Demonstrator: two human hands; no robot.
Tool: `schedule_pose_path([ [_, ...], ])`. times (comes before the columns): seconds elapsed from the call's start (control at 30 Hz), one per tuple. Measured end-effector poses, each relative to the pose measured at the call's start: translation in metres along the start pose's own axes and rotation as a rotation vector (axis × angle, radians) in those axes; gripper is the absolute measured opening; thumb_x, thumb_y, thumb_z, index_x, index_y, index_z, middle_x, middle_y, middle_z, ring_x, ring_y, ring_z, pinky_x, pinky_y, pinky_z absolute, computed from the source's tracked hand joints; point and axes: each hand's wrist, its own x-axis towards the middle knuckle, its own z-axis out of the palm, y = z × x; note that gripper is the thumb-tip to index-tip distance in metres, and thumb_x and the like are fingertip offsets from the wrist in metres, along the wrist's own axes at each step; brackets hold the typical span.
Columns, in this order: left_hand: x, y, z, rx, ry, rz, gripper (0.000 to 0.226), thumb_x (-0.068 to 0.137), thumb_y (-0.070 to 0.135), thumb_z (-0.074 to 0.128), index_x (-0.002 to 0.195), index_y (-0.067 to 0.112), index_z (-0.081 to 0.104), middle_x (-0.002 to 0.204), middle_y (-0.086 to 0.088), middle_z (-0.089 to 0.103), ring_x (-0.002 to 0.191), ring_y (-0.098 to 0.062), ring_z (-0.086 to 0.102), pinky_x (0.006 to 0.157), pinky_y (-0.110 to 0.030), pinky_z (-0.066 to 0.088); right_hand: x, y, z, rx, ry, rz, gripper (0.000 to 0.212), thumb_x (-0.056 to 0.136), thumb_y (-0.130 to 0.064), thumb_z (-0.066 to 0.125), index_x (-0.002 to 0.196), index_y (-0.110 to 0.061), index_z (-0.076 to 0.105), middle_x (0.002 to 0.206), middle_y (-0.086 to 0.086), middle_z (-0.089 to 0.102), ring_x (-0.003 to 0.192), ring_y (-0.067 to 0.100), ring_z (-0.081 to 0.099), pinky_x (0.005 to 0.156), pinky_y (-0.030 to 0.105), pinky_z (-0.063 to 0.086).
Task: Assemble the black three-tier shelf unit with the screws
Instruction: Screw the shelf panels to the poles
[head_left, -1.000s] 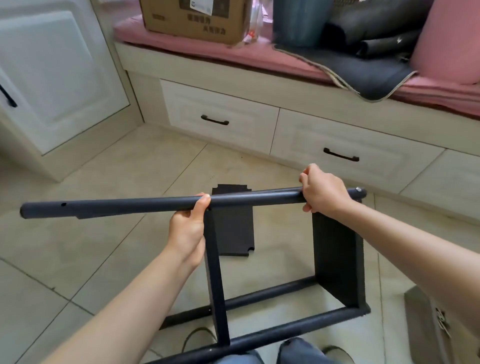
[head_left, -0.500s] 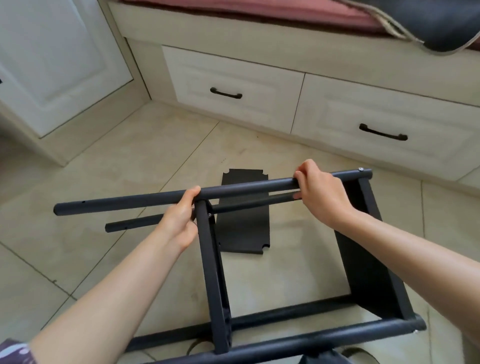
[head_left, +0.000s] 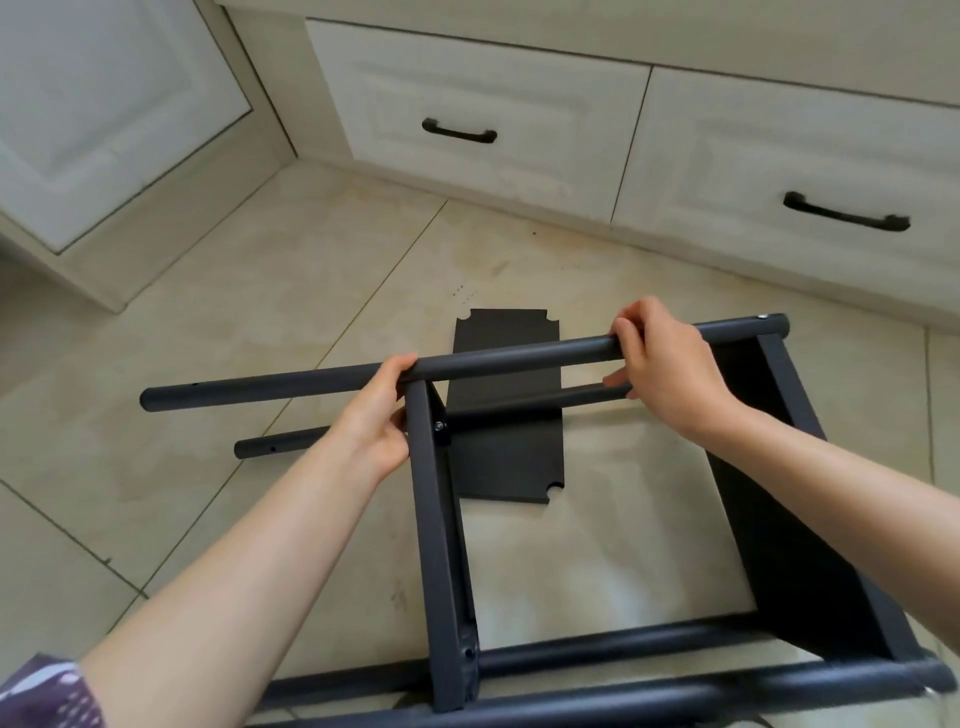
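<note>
Black shelf frame (head_left: 571, 519) lies on its side over the tiled floor (head_left: 260, 291); left hand (head_left: 376, 421) and right hand (head_left: 667, 364) each curl round its upper pole (head_left: 509, 358). Loose black panel (head_left: 506, 447) lies flat beyond, near white drawers (head_left: 483, 109). No readable writing.

I see a beige tiled floor (head_left: 218, 332). One loose black shelf panel (head_left: 506, 457) lies flat on it at about 12 o'clock from the frame's middle, toward the white drawer fronts (head_left: 483, 114).
</note>
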Motion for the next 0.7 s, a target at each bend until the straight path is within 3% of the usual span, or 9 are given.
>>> schedule_pose_path([
  [0.1, -0.001, -0.004, 0.001, 0.069, 0.024, 0.006, 0.028, 0.088, 0.038, 0.071, 0.104, 0.015, 0.065, 0.087, -0.003, 0.065, 0.093, -0.022, 0.066, 0.074, -0.038, 0.059, -0.007, -0.005, 0.008, 0.005, 0.123, -0.095, 0.006, 0.101, -0.026, 0.051, 0.102, -0.021, 0.055, 0.09, -0.005, 0.064, 0.068, 0.011, 0.069, 0.067, 0.042, 0.06],
  [0.17, -0.002, -0.005, 0.003, 0.139, 0.063, 0.009, 0.034, 0.089, 0.042, 0.07, 0.11, 0.016, 0.065, 0.098, -0.004, 0.069, 0.098, -0.021, 0.067, 0.081, -0.038, 0.058, -0.019, -0.012, 0.019, 0.058, 0.15, -0.177, 0.005, 0.1, -0.025, 0.053, 0.097, -0.023, 0.055, 0.088, -0.008, 0.062, 0.06, 0.007, 0.067, 0.063, 0.036, 0.058],
  [0.27, -0.004, -0.003, 0.002, 0.226, 0.152, -0.004, 0.057, 0.086, 0.049, 0.072, 0.13, 0.016, 0.057, 0.117, -0.005, 0.065, 0.109, -0.024, 0.063, 0.097, -0.043, 0.052, -0.033, -0.022, 0.043, 0.197, -0.057, -0.114, 0.009, 0.1, -0.02, 0.052, 0.092, -0.022, 0.055, 0.08, -0.006, 0.063, 0.049, 0.008, 0.065, 0.054, 0.024, 0.052],
  [0.33, -0.006, -0.003, 0.001, 0.26, 0.271, 0.036, 0.081, 0.078, 0.054, 0.078, 0.14, 0.014, 0.044, 0.123, -0.002, 0.054, 0.11, -0.023, 0.056, 0.098, -0.039, 0.048, -0.039, -0.027, 0.061, 0.292, -0.219, -0.011, 0.014, 0.099, -0.014, 0.049, 0.091, -0.02, 0.059, 0.073, -0.002, 0.063, 0.043, 0.009, 0.06, 0.046, 0.019, 0.045],
  [0.43, -0.008, -0.003, 0.003, 0.511, 0.525, 0.238, 0.096, 0.071, 0.058, 0.081, 0.133, 0.006, 0.029, 0.133, -0.007, 0.034, 0.12, -0.026, 0.04, 0.094, -0.037, 0.037, -0.044, -0.032, 0.083, 0.386, -0.372, 0.097, 0.026, 0.098, -0.011, 0.044, 0.093, -0.021, 0.067, 0.058, -0.003, 0.054, 0.044, 0.007, 0.05, 0.046, 0.019, 0.041],
  [0.5, -0.008, -0.001, 0.007, 0.666, 0.616, 0.402, 0.091, 0.071, 0.054, 0.082, 0.127, 0.007, 0.028, 0.136, -0.01, 0.031, 0.128, -0.031, 0.034, 0.099, -0.039, 0.032, -0.046, -0.035, 0.093, 0.447, -0.449, 0.14, 0.028, 0.101, -0.013, 0.045, 0.099, -0.022, 0.071, 0.056, -0.007, 0.054, 0.047, 0.004, 0.05, 0.048, 0.017, 0.043],
  [0.57, -0.006, 0.002, 0.007, 0.837, 0.636, 0.616, 0.079, 0.072, 0.044, 0.082, 0.123, 0.012, 0.032, 0.134, -0.01, 0.033, 0.128, -0.033, 0.032, 0.093, -0.039, 0.025, -0.049, -0.039, 0.101, 0.494, -0.506, 0.157, 0.026, 0.102, -0.016, 0.047, 0.105, -0.022, 0.072, 0.061, -0.008, 0.057, 0.047, -0.001, 0.052, 0.049, 0.013, 0.043],
  [0.63, -0.003, 0.01, 0.004, 1.001, 0.57, 0.763, 0.065, 0.075, 0.038, 0.078, 0.124, 0.022, 0.038, 0.131, -0.004, 0.04, 0.124, -0.028, 0.034, 0.09, -0.039, 0.022, -0.05, -0.042, 0.107, 0.501, -0.541, 0.171, 0.024, 0.102, -0.017, 0.048, 0.108, -0.02, 0.072, 0.067, -0.006, 0.06, 0.05, -0.001, 0.054, 0.051, 0.012, 0.044],
  [0.7, -0.001, 0.022, -0.002, 1.172, 0.393, 0.82, 0.045, 0.083, 0.036, 0.071, 0.121, 0.032, 0.047, 0.117, 0.008, 0.052, 0.116, -0.019, 0.039, 0.095, -0.039, 0.026, -0.051, -0.045, 0.109, 0.519, -0.572, 0.194, 0.024, 0.102, -0.022, 0.05, 0.102, -0.017, 0.073, 0.068, -0.004, 0.06, 0.053, 0.001, 0.055, 0.054, 0.015, 0.045],
])
